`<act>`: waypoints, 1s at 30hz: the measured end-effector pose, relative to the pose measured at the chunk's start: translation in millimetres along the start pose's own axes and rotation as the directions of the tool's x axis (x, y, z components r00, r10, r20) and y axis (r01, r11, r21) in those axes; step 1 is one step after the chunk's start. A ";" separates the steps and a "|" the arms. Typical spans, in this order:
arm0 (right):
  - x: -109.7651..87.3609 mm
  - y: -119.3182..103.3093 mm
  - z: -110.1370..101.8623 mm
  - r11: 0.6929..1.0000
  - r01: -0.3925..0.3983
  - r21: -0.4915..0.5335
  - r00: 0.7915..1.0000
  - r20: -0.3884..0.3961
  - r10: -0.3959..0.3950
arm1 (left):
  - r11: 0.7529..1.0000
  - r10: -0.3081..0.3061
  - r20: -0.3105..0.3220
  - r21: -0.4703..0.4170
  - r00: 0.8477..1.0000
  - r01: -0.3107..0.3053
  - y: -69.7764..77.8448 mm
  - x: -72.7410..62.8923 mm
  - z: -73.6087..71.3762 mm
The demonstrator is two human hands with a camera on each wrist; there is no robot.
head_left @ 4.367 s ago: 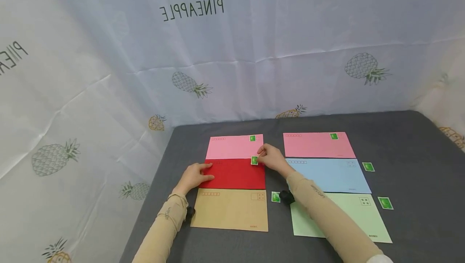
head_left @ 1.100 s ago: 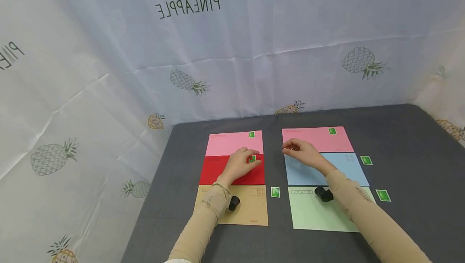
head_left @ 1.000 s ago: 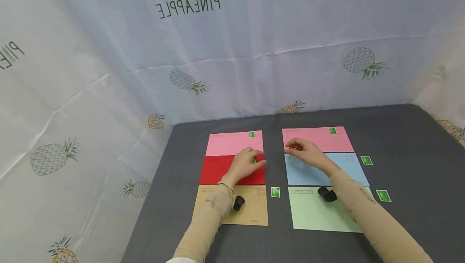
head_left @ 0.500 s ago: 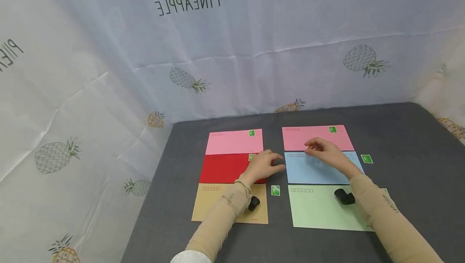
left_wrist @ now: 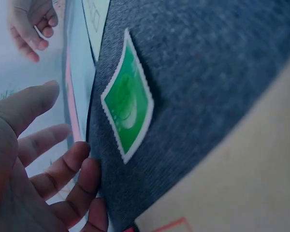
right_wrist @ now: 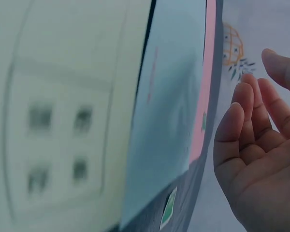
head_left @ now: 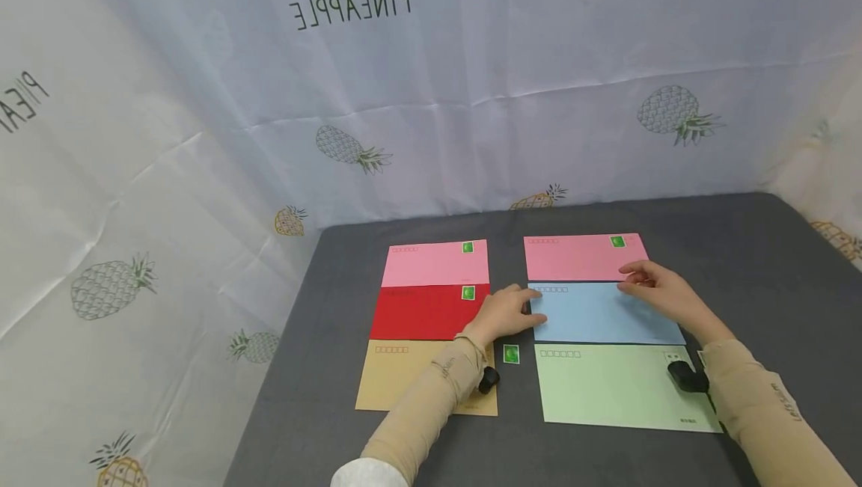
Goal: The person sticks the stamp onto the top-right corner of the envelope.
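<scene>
Swung right hand (head_left: 663, 296) across blue envelope (head_left: 586, 316) toward its right end since the earlier frame, and brought left hand (head_left: 503, 313) to its left edge. Holding nothing in either, thumb and fingers apart. With green stamp (right_wrist: 168, 210) just beyond blue envelope's right end, nearer right hand; long axis too foreshortened to judge.

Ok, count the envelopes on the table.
6 in two columns, far to near: left pink, red, tan; right pink, blue, green. Any underneath would be hidden.
</scene>
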State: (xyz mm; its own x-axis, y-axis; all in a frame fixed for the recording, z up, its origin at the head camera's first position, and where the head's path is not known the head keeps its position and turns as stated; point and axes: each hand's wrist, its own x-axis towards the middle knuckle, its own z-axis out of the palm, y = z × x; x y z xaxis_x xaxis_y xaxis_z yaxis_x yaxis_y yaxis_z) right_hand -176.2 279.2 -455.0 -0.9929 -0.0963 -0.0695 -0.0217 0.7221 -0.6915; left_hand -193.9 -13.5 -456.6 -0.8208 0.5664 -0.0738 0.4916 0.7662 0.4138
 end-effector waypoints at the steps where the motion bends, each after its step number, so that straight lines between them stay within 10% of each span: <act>1: -1.3 2.7 -2.2 1.000 -0.005 -0.009 1.000 -0.003 0.005 | 1.000 -0.004 0.002 0.003 1.000 0.004 0.8 -0.1 0.3; 18: -22.3 42.4 -20.3 0.970 -0.242 -0.005 0.952 -0.194 0.236 | 0.997 -0.038 0.023 0.071 0.999 0.036 1.0 2.1 7.9; 30: -18.0 56.1 -24.5 0.948 -0.314 -0.049 0.935 -0.190 0.300 | 0.990 -0.087 0.030 0.116 0.996 0.083 7.9 3.2 6.0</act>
State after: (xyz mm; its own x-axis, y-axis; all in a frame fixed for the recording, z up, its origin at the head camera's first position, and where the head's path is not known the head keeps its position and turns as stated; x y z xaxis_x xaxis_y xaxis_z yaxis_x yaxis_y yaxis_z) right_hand -162.4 338.2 -474.9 -0.9570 0.2562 -0.1359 0.2854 0.7487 -0.5984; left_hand -190.9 -3.8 -459.1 -0.8513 0.5067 -0.1362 0.4526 0.8405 0.2979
